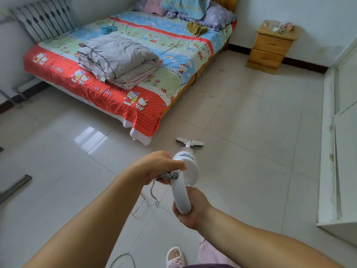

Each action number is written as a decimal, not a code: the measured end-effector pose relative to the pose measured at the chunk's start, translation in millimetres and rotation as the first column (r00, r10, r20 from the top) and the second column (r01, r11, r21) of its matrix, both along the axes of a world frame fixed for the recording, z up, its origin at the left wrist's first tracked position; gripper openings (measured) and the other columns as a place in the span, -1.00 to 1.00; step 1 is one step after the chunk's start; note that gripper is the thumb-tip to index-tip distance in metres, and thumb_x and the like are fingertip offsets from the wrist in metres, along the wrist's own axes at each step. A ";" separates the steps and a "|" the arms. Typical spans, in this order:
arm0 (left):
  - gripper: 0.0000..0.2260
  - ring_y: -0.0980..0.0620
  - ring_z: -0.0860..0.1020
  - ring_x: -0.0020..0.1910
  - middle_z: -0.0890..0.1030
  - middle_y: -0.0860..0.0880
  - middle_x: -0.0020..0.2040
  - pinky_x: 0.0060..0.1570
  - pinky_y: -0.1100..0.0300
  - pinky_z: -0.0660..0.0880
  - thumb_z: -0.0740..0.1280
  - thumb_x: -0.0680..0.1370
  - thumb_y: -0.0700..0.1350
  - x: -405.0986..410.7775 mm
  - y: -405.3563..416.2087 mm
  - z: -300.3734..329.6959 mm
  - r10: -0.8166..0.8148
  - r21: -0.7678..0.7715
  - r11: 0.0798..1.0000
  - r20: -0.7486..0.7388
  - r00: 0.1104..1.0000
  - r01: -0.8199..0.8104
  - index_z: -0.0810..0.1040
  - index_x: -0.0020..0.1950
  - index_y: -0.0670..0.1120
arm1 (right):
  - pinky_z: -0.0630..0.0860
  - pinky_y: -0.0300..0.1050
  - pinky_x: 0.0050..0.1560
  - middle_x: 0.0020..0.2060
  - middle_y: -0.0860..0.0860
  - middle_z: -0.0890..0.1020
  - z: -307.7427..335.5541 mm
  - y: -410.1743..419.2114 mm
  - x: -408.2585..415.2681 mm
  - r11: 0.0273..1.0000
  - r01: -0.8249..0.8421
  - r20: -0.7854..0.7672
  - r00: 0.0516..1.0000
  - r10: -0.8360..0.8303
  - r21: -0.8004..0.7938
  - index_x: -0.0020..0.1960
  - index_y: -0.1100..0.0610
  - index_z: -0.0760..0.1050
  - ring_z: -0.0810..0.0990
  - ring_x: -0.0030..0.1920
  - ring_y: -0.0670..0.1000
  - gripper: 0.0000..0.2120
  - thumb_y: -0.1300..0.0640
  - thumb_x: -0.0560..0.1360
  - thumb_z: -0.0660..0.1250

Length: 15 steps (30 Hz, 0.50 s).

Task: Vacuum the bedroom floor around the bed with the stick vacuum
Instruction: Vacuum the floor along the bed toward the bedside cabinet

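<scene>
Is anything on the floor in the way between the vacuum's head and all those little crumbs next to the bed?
Nothing visible blocks it. From the vacuum head to the crumbs along the bed side, only bare tile shows. The bedsheet corner hangs just left of that path.

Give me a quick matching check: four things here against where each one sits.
Things:
1. quilt
2. nozzle
3. nightstand
4. right hand

Places:
A. against the far wall
B. on the floor past the bed corner
C. gripping the vacuum handle's end
D. folded on the bed

Pairs: 1-D, 2-B, 3-A, 4-C
</scene>
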<state>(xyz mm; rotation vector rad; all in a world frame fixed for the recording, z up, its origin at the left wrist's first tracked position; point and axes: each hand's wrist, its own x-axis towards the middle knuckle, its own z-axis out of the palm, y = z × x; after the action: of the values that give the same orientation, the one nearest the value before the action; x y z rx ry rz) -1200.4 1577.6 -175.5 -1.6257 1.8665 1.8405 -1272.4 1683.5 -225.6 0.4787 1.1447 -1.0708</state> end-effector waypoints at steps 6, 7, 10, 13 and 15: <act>-0.80 0.02 0.52 -0.46 0.54 -0.15 -0.29 -0.48 0.25 0.45 0.43 0.44 -0.09 36.7 4.5 -11.8 0.040 0.062 0.997 0.008 0.999 -0.040 0.50 -0.18 -0.19 | 0.42 -0.35 -0.63 -0.32 0.06 0.47 -4.0 5.7 29.7 0.993 -0.072 -0.013 0.997 0.073 0.093 -0.11 0.11 0.43 0.46 -0.40 0.00 -0.90 0.29 0.51 0.24; -0.80 0.00 0.52 -0.43 0.54 -0.15 -0.29 -0.46 0.24 0.46 0.43 0.44 -0.09 40.2 3.6 -15.2 0.059 0.069 0.996 0.004 0.998 -0.059 0.50 -0.17 -0.19 | 0.41 -0.35 -0.63 -0.31 0.06 0.48 -5.9 3.9 30.7 0.990 -0.090 -0.031 0.995 0.094 0.112 -0.12 0.11 0.43 0.46 -0.41 0.00 -0.90 0.29 0.51 0.24; -0.83 0.01 0.47 -0.48 0.51 -0.14 -0.34 -0.54 0.30 0.42 0.41 0.46 -0.12 44.4 2.4 -25.1 0.172 0.108 0.980 -0.037 0.984 -0.167 0.51 -0.15 -0.21 | 0.42 -0.35 -0.63 -0.29 0.06 0.49 -13.1 -6.7 25.8 0.977 -0.144 -0.088 0.983 0.159 0.159 -0.11 0.11 0.44 0.47 -0.38 0.01 -0.87 0.31 0.49 0.20; -0.86 0.01 0.48 -0.46 0.53 -0.14 -0.34 -0.50 0.29 0.46 0.39 0.47 -0.14 40.5 1.7 -35.8 0.284 0.182 0.946 -0.071 0.956 -0.268 0.54 -0.12 -0.22 | 0.44 -0.35 -0.60 -0.31 0.03 0.46 -21.2 -19.4 10.0 0.955 -0.221 -0.148 0.956 0.251 0.196 -0.14 0.11 0.45 0.45 -0.36 -0.01 -0.85 0.31 0.47 0.16; -0.83 0.00 0.51 -0.43 0.56 -0.14 -0.31 -0.47 0.26 0.48 0.39 0.47 -0.14 34.9 0.9 -44.1 0.328 0.217 0.927 -0.077 0.942 -0.305 0.54 -0.06 -0.23 | 0.43 -0.35 -0.57 -0.33 0.01 0.44 -27.5 -26.3 -1.7 0.939 -0.270 -0.191 0.931 0.311 0.213 -0.14 0.11 0.45 0.43 -0.36 -0.02 -0.84 0.30 0.48 0.14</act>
<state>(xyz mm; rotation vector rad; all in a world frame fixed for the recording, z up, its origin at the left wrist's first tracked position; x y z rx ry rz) -1165.5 1578.6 -219.6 -1.8727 1.4552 2.2058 -1274.2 1657.2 -253.1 0.3218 1.4716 -0.7747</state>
